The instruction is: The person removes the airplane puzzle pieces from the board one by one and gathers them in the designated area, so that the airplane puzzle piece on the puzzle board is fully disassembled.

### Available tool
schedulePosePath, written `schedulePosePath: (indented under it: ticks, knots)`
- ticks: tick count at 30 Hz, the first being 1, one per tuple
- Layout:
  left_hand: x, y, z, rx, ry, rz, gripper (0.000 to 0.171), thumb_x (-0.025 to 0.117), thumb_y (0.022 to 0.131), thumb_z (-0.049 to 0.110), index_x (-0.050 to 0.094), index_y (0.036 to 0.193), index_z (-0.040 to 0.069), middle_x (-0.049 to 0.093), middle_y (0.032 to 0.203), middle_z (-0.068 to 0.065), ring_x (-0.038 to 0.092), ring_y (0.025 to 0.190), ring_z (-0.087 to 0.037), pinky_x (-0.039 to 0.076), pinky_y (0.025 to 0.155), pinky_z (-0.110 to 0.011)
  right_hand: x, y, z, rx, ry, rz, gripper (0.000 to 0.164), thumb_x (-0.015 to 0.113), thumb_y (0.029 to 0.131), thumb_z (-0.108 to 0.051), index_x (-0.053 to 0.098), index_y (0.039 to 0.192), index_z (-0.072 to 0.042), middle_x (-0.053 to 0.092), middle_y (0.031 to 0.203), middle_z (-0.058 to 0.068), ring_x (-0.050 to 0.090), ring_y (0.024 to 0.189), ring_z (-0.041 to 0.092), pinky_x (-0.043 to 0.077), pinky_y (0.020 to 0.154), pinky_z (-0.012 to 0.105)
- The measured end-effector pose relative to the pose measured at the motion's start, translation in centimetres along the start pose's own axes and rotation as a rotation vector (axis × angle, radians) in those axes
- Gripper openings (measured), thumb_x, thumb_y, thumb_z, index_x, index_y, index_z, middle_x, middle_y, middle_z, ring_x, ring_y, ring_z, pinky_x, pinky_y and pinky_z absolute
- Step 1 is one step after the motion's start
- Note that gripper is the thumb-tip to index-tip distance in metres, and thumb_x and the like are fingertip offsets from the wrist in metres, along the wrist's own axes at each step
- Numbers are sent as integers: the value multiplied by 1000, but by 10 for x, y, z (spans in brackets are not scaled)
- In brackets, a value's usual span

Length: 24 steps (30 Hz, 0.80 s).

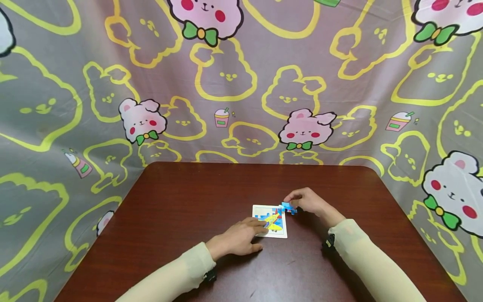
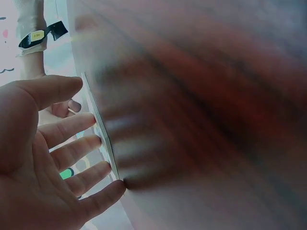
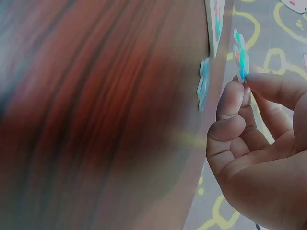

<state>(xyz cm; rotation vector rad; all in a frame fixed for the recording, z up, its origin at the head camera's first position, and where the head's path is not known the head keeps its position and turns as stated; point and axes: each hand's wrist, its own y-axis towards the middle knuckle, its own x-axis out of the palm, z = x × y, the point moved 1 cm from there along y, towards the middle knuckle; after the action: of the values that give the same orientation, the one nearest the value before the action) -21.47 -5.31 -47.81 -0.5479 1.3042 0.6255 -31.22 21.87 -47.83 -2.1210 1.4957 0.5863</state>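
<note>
A small white-framed jigsaw puzzle lies on the table, its picture partly filled with yellow, blue and red pieces. My left hand rests on its left side with the fingers spread and nearly straight. In the left wrist view those fingertips meet the thin edge of the puzzle board. Just past the board's upper right corner, my right hand pinches a puzzle piece between thumb and forefinger, raised above the table. Below it, another blue puzzle piece lies beside the board.
The dark brown wooden table extends around the puzzle on all sides. A grey curtain with cartoon rabbits and yellow outlines hangs behind it and along both sides.
</note>
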Motion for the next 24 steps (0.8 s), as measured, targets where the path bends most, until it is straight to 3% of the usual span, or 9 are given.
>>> schedulePosePath:
  ticks: [13,24]
  knots:
    - [-1,1,-2,-2,-6,-7,49,69,90,37,62,136,20,52,151,3,46,141,-23,44,112,-38,-22,-8,22,36,15,18,18,62,93,-6,76,103,-7,64,77,4,57,67,23,43,53,31]
    - [0,1,-2,-3,-7,-9,49,69,90,37,62,136,20,52,150,3,46,141,-23,44,111,-39,-35,-10,32,46,-6,23,18,61,93,-6,75,105,-5,67,82,6,57,69,22,43,52,29]
